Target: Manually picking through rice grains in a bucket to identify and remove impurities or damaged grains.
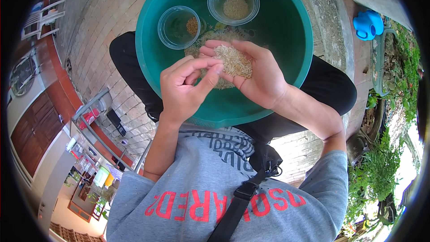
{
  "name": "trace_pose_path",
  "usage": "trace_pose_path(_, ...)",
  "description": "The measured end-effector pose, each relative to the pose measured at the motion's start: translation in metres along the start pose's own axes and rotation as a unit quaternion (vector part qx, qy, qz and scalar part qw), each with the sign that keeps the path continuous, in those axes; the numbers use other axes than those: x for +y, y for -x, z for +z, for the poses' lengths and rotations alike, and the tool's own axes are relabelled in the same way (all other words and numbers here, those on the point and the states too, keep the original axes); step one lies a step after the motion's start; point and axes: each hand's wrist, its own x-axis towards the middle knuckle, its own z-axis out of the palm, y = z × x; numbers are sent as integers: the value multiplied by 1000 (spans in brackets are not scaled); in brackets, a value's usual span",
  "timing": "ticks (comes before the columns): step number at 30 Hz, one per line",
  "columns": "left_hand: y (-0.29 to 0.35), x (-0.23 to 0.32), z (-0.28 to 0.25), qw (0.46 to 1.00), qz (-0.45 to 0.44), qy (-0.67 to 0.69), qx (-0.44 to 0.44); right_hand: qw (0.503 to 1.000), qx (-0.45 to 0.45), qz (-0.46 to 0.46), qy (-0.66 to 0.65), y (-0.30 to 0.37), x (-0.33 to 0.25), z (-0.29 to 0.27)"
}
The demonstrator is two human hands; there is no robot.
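A cupped right palm, my right hand (268, 78), holds a small heap of pale rice grains (235, 61). At the edge of that heap, my left hand (181, 85) has its thumb and index fingertips pressed together; whatever they pinch is too small to make out. Both hands are over a large green plastic basin (293, 13). More loose rice (201, 49) lies on the basin's floor, partly hidden below my hands. Inside the basin, a clear plastic bowl (168, 36) at the left holds some golden-brown grains. Farther back, another clear bowl (218, 11) contains pale, fine grains.
My legs in black trousers (329, 85) flank the basin on a brick-paved floor (103, 27). At the right are a blue watering can (368, 24) and green plants (380, 166). A metal railing (98, 130) and a wooden door (38, 125) appear at the left.
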Motion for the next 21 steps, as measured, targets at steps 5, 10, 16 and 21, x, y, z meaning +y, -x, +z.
trace_pose_path(5, 4, 1, 3, 998, 34, -36, -42, 1000, -11, 14, -17, -1, 0, -1)
trace_pose_path(10, 8, 1, 2, 995, 62, -71, -29, 1000, -10, 13, -10, -1, -1, -2)
trace_pose_path(16, 7, 3, 8, 992, 65, -110, -9, 1000, 2, 0, -5, 1, 0, 1)
trace_pose_path(21, 6, 7, 12, 991, 47, -123, -5, 1000, 8, -17, 6, 1, 1, -1)
